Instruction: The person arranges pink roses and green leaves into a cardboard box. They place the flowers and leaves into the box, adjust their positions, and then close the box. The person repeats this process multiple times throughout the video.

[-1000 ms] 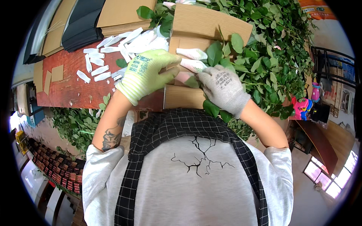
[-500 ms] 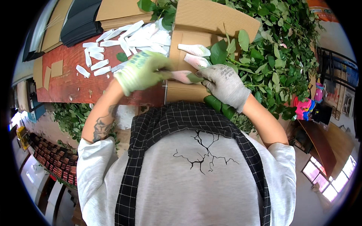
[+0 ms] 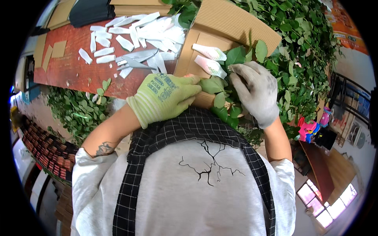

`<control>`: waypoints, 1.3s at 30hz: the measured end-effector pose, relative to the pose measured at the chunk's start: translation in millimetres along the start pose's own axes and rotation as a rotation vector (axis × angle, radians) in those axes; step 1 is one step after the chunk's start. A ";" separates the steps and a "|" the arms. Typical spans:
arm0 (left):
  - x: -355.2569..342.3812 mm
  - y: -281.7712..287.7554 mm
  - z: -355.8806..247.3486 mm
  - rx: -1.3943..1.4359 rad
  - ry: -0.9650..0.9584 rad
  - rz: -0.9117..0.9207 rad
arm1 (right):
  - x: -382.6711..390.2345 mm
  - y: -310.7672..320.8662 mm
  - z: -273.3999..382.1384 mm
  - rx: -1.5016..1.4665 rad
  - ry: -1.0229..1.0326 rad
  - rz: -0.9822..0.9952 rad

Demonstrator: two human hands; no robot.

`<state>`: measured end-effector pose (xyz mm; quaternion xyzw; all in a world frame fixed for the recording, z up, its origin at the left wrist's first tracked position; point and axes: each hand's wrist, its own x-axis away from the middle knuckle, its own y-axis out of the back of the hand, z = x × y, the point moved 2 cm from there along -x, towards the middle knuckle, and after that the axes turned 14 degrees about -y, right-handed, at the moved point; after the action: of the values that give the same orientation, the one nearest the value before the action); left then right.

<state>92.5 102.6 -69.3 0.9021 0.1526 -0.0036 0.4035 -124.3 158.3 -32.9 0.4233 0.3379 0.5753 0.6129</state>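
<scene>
My left hand (image 3: 165, 94), in a light green knitted glove, is closed over a rose whose head it hides; the rose's green leaves (image 3: 212, 84) stick out to the right of the fingers. Among foliage at the cardboard's right side is my right hand (image 3: 256, 90) in a grey glove, thumb and forefinger bent together; what they pinch, if anything, is hidden. Two roses in white mesh sleeves, an upper rose (image 3: 210, 52) and a pinkish lower rose (image 3: 210, 67), lie side by side on the corrugated cardboard (image 3: 232, 25).
White mesh sleeves (image 3: 157, 35) are heaped on the red tabletop (image 3: 75, 39), with grey-handled scissors (image 3: 136, 61) beside them. Leafy stems (image 3: 295, 51) pile up at the right. Dark sheets (image 3: 90, 11) are stacked at the back; small cardboard pieces (image 3: 59, 49) lie far left.
The sleeved rose between my hands is now covered by my left hand, which has moved right and nearer. My right hand has moved right, away from it. The scissors have come into sight.
</scene>
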 end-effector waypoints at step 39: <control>4.3 46.7 24.8 -0.226 -0.075 -0.078 | -3.8 -53.2 -1.9 0.237 -0.158 0.269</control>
<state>112.5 56.4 -52.6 0.8435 0.1718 -0.0356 0.5077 -104.1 155.9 -82.3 0.5775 0.2947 0.5732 0.5011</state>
